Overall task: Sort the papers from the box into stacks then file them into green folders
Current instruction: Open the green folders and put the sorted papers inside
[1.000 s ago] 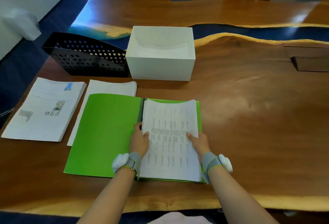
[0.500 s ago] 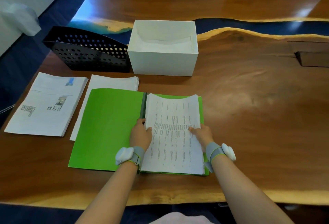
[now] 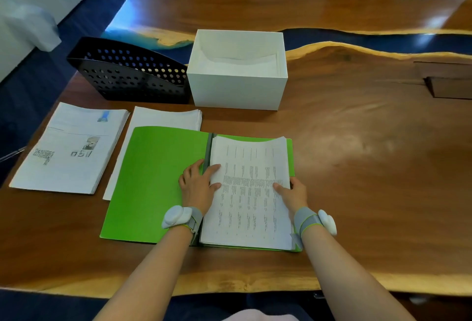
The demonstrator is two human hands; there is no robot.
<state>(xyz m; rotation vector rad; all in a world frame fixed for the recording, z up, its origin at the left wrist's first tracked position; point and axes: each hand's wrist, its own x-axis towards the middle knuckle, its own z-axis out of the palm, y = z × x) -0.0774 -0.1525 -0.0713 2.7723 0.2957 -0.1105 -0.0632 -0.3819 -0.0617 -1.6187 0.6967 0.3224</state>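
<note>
A green folder (image 3: 155, 180) lies open on the wooden table in front of me. A stack of printed papers (image 3: 251, 193) sits on its right half. My left hand (image 3: 199, 185) rests flat over the spine, fingers spread, with fingertips on the papers' left edge. My right hand (image 3: 292, 191) holds the stack's right edge, thumb on top and fingers hidden beneath. Two other paper stacks lie to the left: one with pictures (image 3: 71, 147) and a plain one (image 3: 163, 119) partly under the folder. The white box (image 3: 237, 91) stands behind with paper inside.
A black perforated file holder (image 3: 127, 73) stands left of the white box. A dark recess (image 3: 447, 83) sits in the table at far right. The table's near edge runs just below my forearms.
Both hands have slid slightly up the paper stack on the folder. The view has shifted a little, and the papers and folder lie as before.
</note>
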